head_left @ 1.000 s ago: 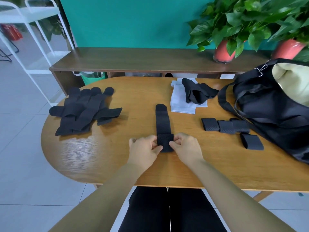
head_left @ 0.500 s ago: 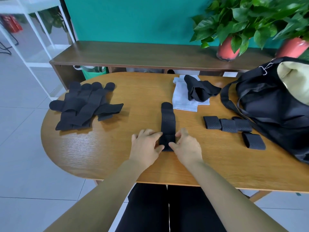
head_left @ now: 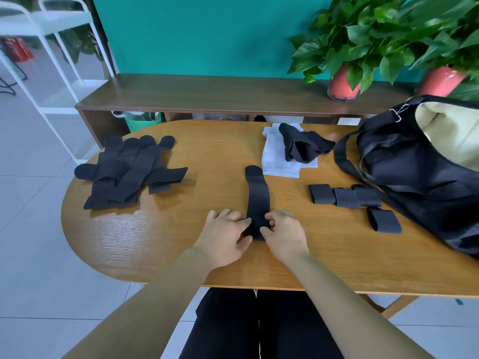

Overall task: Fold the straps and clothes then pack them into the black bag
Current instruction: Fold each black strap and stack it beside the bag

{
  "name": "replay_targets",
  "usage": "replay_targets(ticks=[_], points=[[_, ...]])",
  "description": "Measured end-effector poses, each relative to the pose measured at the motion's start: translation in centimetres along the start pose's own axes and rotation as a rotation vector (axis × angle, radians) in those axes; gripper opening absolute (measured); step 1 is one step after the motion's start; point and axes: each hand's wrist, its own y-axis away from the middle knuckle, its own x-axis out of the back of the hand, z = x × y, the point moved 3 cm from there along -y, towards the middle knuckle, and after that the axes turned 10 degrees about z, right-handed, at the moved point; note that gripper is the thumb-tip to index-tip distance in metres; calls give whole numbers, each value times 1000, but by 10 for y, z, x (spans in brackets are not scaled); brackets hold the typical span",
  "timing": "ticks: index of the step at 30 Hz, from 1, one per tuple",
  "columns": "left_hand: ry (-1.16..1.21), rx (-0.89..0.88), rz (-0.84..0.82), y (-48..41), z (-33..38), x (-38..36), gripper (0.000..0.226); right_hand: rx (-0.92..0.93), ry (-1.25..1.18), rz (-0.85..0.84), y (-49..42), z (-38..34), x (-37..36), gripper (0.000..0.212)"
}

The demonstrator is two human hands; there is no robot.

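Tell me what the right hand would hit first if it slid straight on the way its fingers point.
The right hand points left, with its fingertips already on the near end of the black strap. Going on, it would probably meet the left hand, which pinches the same end from the other side.

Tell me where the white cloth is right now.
The white cloth lies flat at the table's far middle, partly under a crumpled black garment, left of the black bag.

The table (head_left: 155,242) is grained wood with a soft sheen. At twelve o'clock lies a matt, perforated fabric strap (head_left: 256,193); at two o'clock, the black bag (head_left: 414,182) looks like smooth, slightly glossy cloth.
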Motion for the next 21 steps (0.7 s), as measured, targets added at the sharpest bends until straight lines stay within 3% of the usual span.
replay_targets(ticks=[6,11,13,18,21], points=[[11,-52,-11,2,2,10,50,91,101,-94,5,0,7,37],[-62,-300,26,1,9,15,36,148,143,-200,8,-1,16,40],[-88,-323,30,1,10,14,39,168,156,-240,10,-2,19,44],[32,-156,147,-3,13,20,32,263,224,-322,16,-4,26,52],[184,-14,133,-6,12,18,20,253,179,-260,14,-2,24,21]])
